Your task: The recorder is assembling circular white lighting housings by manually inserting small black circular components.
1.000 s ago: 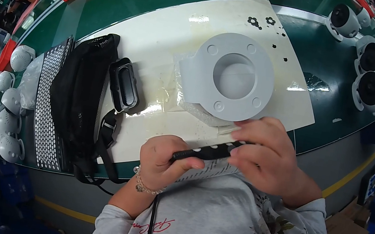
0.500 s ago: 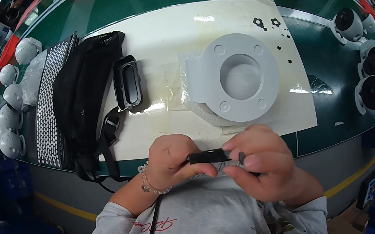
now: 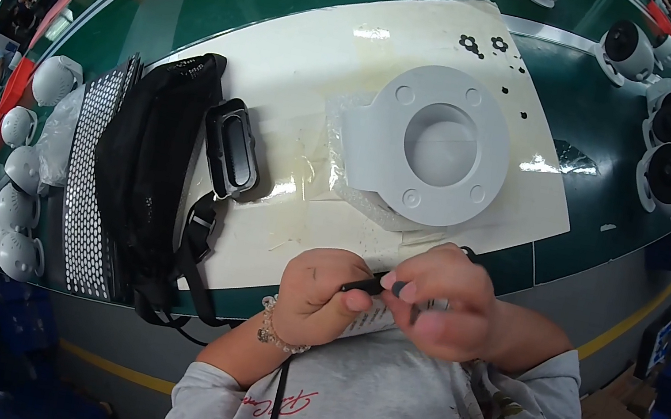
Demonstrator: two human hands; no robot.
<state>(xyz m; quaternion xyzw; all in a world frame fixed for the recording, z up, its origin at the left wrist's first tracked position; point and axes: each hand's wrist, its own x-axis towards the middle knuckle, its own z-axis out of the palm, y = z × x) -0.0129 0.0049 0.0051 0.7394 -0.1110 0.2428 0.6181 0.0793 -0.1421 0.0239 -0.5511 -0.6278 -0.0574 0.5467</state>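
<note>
I am seeing both hands working close against my chest, below the near edge of the bench. My left hand (image 3: 325, 293) is curling shut around a thin black rod-like part (image 3: 365, 286), thumb on top and fingers wrapped under, so that only a short stub of it is showing between the two hands. My right hand (image 3: 445, 301) is pinching narrowly at the free end of that part, fingertips (image 3: 402, 289) bunching over a small dark tip; what exactly sits under them I cannot tell. The part's long axis is running roughly left to right, tilting slightly upward toward the right hand, and the two grips are nearly touching along it. A slip of white printed paper (image 3: 375, 317) is lying under the knuckles, against my grey shirt. A black cable (image 3: 274, 405) is hanging down from below the left wrist. Moving outward, the round grey flanged housing (image 3: 436, 147) is resting on clear plastic wrap on the cream mat (image 3: 309, 52), well beyond the hands and somewhat nearer the right one. To the left a black oblong case (image 3: 231, 148) is lying beside a black mesh bag (image 3: 147, 167) and a perforated tray (image 3: 89, 184). White dome camera bodies (image 3: 666, 169) are standing at the far right.
</note>
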